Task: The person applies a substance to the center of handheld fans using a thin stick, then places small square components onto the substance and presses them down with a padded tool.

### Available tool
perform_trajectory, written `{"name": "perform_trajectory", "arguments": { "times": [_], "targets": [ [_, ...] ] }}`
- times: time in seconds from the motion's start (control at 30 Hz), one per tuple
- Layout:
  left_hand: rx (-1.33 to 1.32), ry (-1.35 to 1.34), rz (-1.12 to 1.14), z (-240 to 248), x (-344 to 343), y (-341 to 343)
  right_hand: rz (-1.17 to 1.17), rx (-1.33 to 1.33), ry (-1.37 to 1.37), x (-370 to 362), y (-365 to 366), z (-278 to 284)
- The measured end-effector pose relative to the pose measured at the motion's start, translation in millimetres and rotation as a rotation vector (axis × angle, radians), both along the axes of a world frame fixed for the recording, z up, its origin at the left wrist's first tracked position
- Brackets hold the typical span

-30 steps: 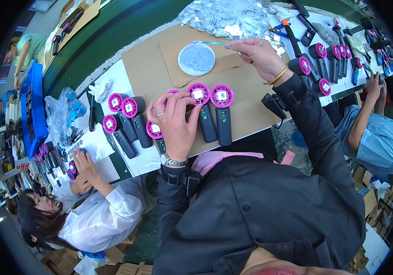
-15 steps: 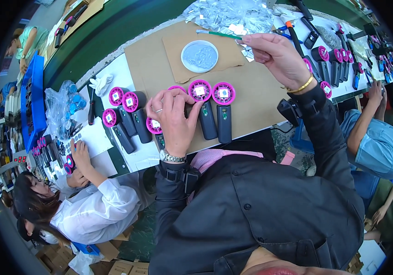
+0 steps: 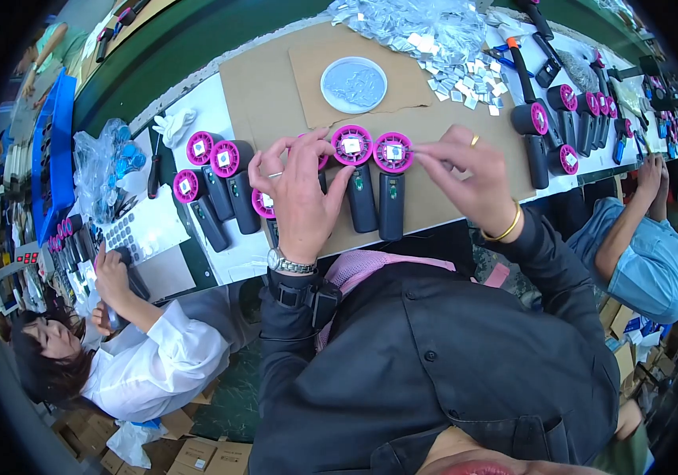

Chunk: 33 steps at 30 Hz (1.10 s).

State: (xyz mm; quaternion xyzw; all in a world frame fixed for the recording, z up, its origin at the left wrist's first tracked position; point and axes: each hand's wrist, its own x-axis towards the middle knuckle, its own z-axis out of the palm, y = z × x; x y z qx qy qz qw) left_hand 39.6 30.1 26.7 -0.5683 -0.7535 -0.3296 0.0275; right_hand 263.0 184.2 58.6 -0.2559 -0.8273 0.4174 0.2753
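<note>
Several dark grey handheld fans with pink round heads and pale square chips in their centres lie in a row before me. My left hand (image 3: 301,190) curls over the row's left part, its fingers and thumb around a handheld fan (image 3: 322,179) that they mostly hide. My right hand (image 3: 465,170) is pinched at the right rim of the end fan (image 3: 393,152); what sits between its fingertips is hidden. Between the hands another fan (image 3: 352,146) lies with its head up. Beyond them, a round white dish (image 3: 354,85) of grey paste rests on a cardboard piece (image 3: 307,75).
Loose pale squares (image 3: 465,83) lie beside a clear plastic bag (image 3: 410,28). An orange-and-black hammer (image 3: 519,67) and more fans (image 3: 584,107) are at right. Three fans (image 3: 232,186) stand left. A co-worker in white (image 3: 157,356) sits at left, another in blue (image 3: 643,261) at right.
My right hand has come down and left from beside the dish to the end fan. The green-handled brush it held no longer shows. My left hand stays over the fans.
</note>
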Motion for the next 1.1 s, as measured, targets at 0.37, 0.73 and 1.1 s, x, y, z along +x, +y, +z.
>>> {"name": "perform_trajectory", "arguments": {
  "times": [0.37, 0.73, 1.1],
  "targets": [
    [-0.005, -0.025, -0.026, -1.5, -1.0, 5.6, 0.264, 0.945, -0.008, -4.5, -5.5, -19.7],
    [-0.03, -0.001, -0.039, -5.4, -3.1, 4.5, 0.238, 0.916, -0.006, 0.1, -15.6, -19.8],
    [-0.015, -0.029, -0.042, -3.3, -2.3, 5.7, -0.047, -0.043, 0.016, -0.2, -4.0, -21.1]
  ]
}}
